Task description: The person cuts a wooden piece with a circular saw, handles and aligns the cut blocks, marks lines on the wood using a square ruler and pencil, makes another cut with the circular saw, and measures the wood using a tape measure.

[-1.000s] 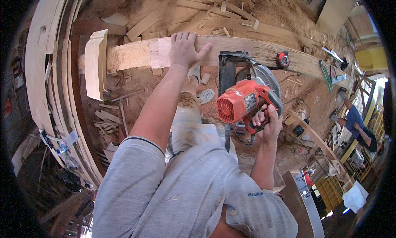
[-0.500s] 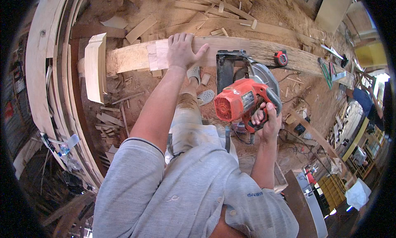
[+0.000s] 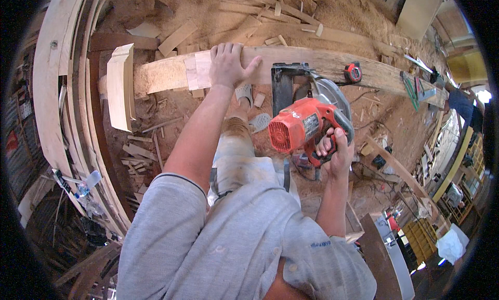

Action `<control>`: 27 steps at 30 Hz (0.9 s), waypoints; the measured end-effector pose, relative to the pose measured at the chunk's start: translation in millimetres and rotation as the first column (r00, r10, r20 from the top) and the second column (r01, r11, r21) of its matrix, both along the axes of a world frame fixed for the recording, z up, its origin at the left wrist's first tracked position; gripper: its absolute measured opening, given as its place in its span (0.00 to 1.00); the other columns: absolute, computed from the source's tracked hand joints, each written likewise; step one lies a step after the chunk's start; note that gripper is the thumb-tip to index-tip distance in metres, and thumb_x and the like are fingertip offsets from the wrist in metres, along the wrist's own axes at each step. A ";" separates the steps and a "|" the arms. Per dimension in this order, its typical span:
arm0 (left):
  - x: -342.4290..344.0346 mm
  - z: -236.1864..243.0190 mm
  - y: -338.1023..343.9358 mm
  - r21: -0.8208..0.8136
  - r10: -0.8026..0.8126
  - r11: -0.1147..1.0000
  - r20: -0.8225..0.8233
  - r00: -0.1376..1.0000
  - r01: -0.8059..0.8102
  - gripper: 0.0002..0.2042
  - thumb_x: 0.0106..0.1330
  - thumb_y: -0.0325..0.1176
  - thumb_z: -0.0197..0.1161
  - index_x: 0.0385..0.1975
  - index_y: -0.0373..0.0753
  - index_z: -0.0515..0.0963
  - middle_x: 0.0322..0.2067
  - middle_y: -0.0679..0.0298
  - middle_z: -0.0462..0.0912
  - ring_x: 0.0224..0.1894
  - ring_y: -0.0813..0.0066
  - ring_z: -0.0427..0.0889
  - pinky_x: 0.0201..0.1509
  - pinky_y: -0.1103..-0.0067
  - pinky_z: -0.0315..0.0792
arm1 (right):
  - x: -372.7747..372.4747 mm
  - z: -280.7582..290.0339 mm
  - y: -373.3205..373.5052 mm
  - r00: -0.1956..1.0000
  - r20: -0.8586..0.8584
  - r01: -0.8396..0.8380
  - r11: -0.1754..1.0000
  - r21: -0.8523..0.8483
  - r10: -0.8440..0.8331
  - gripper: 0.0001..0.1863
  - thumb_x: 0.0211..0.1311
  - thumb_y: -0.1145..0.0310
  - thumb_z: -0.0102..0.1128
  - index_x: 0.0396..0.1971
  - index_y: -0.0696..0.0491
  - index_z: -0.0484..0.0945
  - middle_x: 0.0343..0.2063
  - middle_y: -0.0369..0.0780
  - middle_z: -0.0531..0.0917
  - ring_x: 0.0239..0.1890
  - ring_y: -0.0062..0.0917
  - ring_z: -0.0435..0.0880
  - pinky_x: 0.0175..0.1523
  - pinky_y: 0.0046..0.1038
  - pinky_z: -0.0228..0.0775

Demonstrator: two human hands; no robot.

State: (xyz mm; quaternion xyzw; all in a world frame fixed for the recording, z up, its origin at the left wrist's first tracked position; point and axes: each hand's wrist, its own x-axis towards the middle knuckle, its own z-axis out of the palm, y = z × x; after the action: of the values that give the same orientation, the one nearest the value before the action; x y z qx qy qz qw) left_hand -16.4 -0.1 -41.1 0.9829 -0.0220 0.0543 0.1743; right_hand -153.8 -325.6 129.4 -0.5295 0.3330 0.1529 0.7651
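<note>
My left hand lies flat on a pale board, fingers stretched toward its far edge and thumb out to the right. This board rests on a long wooden beam that runs across in front of me. My right hand is wrapped round the rear handle of a red circular saw. The saw's black base plate meets the board's near edge, right of my left hand. Its blade is hidden under the grey guard.
A red tape measure sits on the beam, with green-edged tools farther right. A pale wooden block crosses the beam's left end. Long planks are stacked at left. Offcuts and sawdust cover the ground. A cable trails at right.
The saw and my right hand have shifted very slightly left. My left hand stays on the board. A person at the far right has moved a little.
</note>
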 end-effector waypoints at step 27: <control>-2.7 8.4 -0.5 0.014 -0.001 1.000 -0.054 0.999 0.002 0.34 0.65 0.70 0.62 0.47 0.40 0.83 0.44 0.57 0.82 0.53 0.59 0.77 0.66 0.63 0.65 | 4.3 4.8 4.9 0.999 0.032 0.011 1.000 0.022 -0.012 0.16 0.75 0.57 0.65 0.39 0.57 0.79 0.17 0.35 0.73 0.16 0.22 0.72 0.24 0.28 0.68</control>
State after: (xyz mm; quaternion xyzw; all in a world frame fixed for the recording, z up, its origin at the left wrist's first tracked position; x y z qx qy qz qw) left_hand -19.1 -0.6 -32.7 0.9853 -0.0186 0.0276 0.1678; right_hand -149.4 -320.7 134.2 -0.5216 0.3221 0.1437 0.7769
